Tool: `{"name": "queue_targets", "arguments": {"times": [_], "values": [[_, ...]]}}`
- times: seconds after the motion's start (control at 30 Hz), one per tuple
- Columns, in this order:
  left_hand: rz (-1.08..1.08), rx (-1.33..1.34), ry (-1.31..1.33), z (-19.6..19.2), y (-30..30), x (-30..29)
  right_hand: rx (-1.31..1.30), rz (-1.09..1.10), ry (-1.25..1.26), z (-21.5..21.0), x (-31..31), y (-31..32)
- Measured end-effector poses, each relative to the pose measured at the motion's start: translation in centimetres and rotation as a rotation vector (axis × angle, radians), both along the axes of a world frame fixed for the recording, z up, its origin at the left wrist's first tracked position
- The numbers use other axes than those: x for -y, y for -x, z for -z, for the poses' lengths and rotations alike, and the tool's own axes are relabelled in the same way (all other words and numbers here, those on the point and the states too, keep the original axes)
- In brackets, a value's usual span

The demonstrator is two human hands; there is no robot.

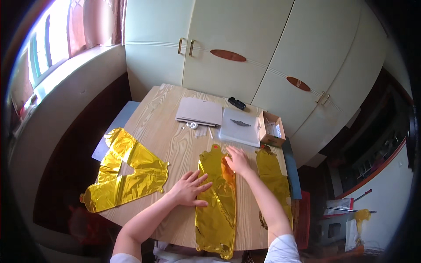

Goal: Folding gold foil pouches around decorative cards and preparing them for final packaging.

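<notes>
A flat gold foil balloon [216, 206] lies lengthwise in front of me, its lower end reaching past the table's near edge. My left hand [190, 189] rests on its left edge, fingers spread, palm down. At the balloon's upper right edge is my right hand [239, 162], its fingers stretched out and touching the foil; an orange reflection shows beneath it. To the left lies another gold foil balloon [144, 168], angular, with a hole in its middle. A third gold foil balloon [272, 175] lies right of my right forearm, which partly hides it.
Toward the back of the wooden table [153, 116] are grey sheets [199, 110], white rolls [191, 125], a clear plastic packet [239, 131], a black object [237, 103] and an open cardboard box [272, 128]. Pale cabinets [237, 26] stand behind; a window [48, 48] is at the left.
</notes>
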State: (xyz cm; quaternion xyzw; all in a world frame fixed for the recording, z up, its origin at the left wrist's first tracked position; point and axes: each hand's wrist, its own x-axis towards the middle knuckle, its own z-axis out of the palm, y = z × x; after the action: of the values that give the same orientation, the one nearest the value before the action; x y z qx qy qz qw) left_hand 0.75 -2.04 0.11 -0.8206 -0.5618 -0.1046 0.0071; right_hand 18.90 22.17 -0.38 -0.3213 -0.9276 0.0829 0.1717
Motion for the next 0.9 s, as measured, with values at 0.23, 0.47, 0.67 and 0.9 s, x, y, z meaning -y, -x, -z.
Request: {"name": "queue_targets", "arguments": {"times": [0.23, 0.47, 0.67, 0.9], "values": [[-0.002, -0.009, 0.022, 0.3, -0.3, -0.5, 0.188, 0.109, -0.205, -1.9, -11.4, 9.4], [-0.003, 0.031, 0.076, -0.3, -0.2, -0.5, 0.332, 0.023, -0.363, -0.9, -14.6, 12.4], [-0.006, 0.049, 0.094, -0.4, 0.0, -0.6, 0.491, -0.097, -0.25, -2.4, -15.6, 13.0], [-0.023, 0.017, 0.096, -0.5, 0.1, -0.5, 0.507, -0.069, 0.015, -4.4, -16.0, 14.2]]}}
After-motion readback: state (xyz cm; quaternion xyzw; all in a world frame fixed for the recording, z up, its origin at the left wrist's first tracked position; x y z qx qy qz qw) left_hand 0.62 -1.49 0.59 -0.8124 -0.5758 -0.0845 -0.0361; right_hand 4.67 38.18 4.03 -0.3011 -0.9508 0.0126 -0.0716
